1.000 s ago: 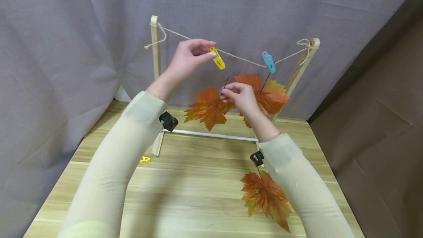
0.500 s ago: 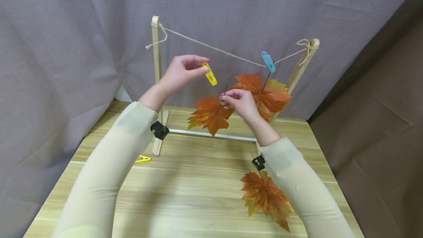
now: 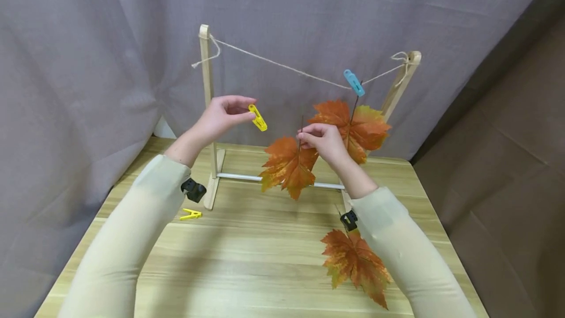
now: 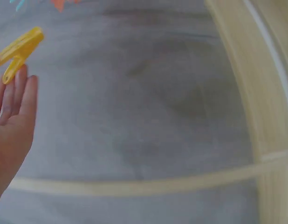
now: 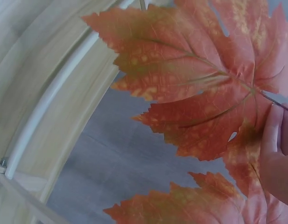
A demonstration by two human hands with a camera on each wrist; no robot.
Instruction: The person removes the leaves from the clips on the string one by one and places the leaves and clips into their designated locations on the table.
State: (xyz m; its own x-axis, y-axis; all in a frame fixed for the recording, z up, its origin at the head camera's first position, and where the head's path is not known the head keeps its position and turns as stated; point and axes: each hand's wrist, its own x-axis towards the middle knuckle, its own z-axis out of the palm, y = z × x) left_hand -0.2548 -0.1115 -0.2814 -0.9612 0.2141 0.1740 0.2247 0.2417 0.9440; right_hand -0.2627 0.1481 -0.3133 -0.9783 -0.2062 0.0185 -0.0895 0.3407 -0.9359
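My left hand point(image 3: 222, 117) pinches a yellow clothespin point(image 3: 258, 118) between thumb and fingers, below the string and left of centre. In the left wrist view the same clothespin point(image 4: 24, 49) points up and to the right. My right hand point(image 3: 325, 142) pinches the dark stem of an orange maple leaf point(image 3: 289, 166), whose blade hangs below the fingers. The stem's tip sticks up above the fingertips, under the string point(image 3: 282, 65). Behind the right hand, a second maple leaf point(image 3: 368, 126) hangs from the string by a blue clothespin point(image 3: 354, 83).
A wooden frame's left post point(image 3: 206, 67) and right post point(image 3: 399, 85) carry the string; a white bar point(image 3: 240, 177) joins their feet. Another yellow clothespin point(image 3: 191, 214) lies on the table point(image 3: 229, 259) at left. A third maple leaf point(image 3: 355, 266) lies near the right forearm.
My left hand has come down and left from the string with the yellow clothespin. My right hand has lowered slightly, and its leaf has shifted down and right.
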